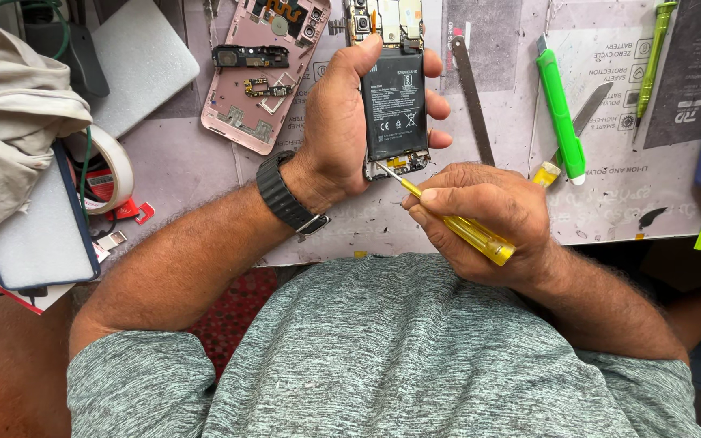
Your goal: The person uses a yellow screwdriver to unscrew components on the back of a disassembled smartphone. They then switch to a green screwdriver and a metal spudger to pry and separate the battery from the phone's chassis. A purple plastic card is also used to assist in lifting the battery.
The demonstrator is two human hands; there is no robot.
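My left hand point(336, 122) grips an opened phone point(395, 97) with its back cover off, so its black battery and circuit board show. A black watch band wraps that wrist. My right hand point(480, 215) is closed around a small yellow-handled screwdriver point(468, 231). Its thin metal tip touches the lower edge of the phone, just under the battery. Both hands hover over the work mat, close to my chest.
A pink phone back shell point(263, 73) with loose parts lies at the upper left. A metal spudger point(472, 101), a green-handled tool point(561, 113) and a green screwdriver point(653, 57) lie to the right. A tape roll point(111, 166), cloth point(10, 113) and a blue-edged case point(38, 235) sit on the left.
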